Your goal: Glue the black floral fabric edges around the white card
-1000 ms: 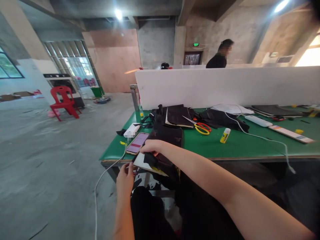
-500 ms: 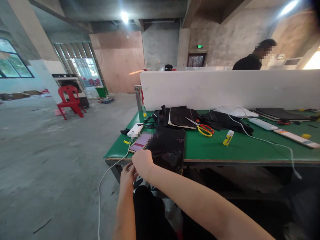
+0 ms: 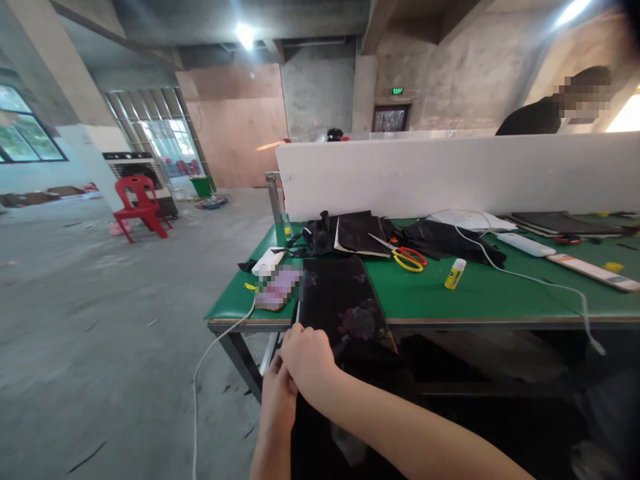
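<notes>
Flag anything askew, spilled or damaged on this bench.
White cable at right runs over the front edge of the green table, its end dangling loose. Scissors lie with blades over the dark book. No visible spill or damage.

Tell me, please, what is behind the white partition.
Above the white partition, a person in black and a dark-framed door show farther back; whatever lies lower behind it is hidden.

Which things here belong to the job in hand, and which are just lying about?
Job in hand:
black, flower-patterned flat piece
probably red-and-yellow-handled metal scissors
probably yellow, white-capped glue stick

Probably lying about:
pink-screened phone
red plastic chair
</notes>
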A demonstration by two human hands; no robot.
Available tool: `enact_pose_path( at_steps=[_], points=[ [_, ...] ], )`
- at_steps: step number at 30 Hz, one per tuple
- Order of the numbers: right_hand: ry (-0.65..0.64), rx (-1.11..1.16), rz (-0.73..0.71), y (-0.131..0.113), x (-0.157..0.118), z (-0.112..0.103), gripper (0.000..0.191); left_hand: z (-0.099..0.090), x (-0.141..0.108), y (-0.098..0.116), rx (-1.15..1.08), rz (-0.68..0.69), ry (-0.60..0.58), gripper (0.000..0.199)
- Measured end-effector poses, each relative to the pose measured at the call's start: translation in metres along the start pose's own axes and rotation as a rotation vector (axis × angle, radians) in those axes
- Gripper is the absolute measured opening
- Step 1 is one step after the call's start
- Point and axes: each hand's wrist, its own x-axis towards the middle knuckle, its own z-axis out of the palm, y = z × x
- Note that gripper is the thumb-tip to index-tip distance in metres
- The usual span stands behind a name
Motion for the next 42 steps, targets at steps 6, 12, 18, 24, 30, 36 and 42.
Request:
enact_pose_path(
  at_steps=[6, 12, 18, 24, 30, 36, 42],
  points=[
    [0.168, -0.045, 0.027, 0.03, -0.041, 0.005, 0.016, 0.01, -0.024, 0.018, 0.178, 0.195, 0.108, 0.043],
    [0.385, -0.047, 0.038, 0.036, -0.046, 0.009, 0.013, 0.021, -0.006, 0.07, 0.176, 0.084, -0.103, 0.038],
    [0.322, 0.075, 0.094, 0.029, -0.044, 0.012, 0.02, 0.033, 0.018, 0.08, 0.177, -0.151, -0.23, 0.04],
    [0.366, 0.593, -0.113, 0.045, -0.084, -0.004, 0.024, 0.03, 0.011, 0.072, 0.174, -0.145, -0.274, 0.052],
    [0.622, 0.635, 0.091, 0.138, -0.116, 0.002, 0.022, 0.03, 0.001, 0.074, 0.121, -0.206, -0.304, 0.053],
    [0.448, 0.522, 0.103, 0.201, -0.134, 0.023, 0.026, 0.036, -0.012, 0.073, -0.02, -0.188, -0.382, 0.062],
    [0.277, 0.554, 0.02, 0.189, -0.157, 0.034, 0.026, 0.042, -0.019, 0.067, -0.11, -0.167, -0.319, 0.064]
  ],
)
